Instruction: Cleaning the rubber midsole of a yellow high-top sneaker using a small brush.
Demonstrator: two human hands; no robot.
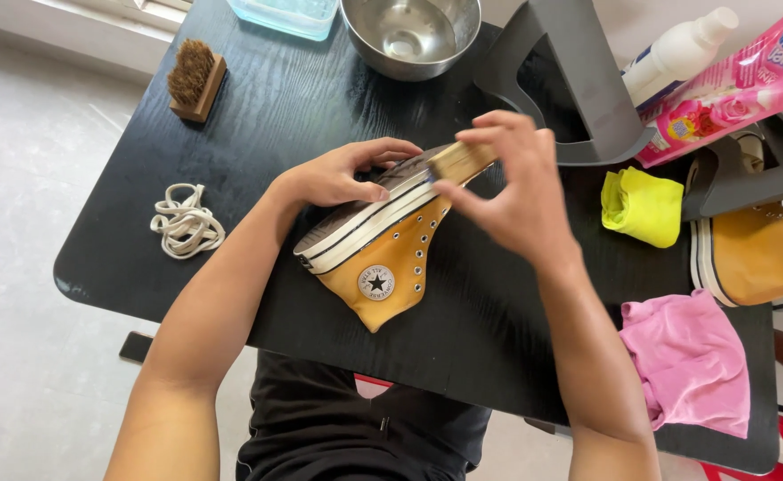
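Black table (258, 134) holds sneaker (383, 258), bowl (409, 36), laces (185, 221).

Our right hand (512, 191) hides most of the small wooden brush (460, 160); the second mustard canvas shoe (759, 252) runs off-frame.

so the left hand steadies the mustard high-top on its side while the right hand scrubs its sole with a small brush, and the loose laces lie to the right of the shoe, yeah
Not quite. The head view shows the loose laces lying to the left of the mustard high-top, near the table's left edge. The rest holds: the left hand steadies the shoe on its side and the right hand works a small brush on its sole.
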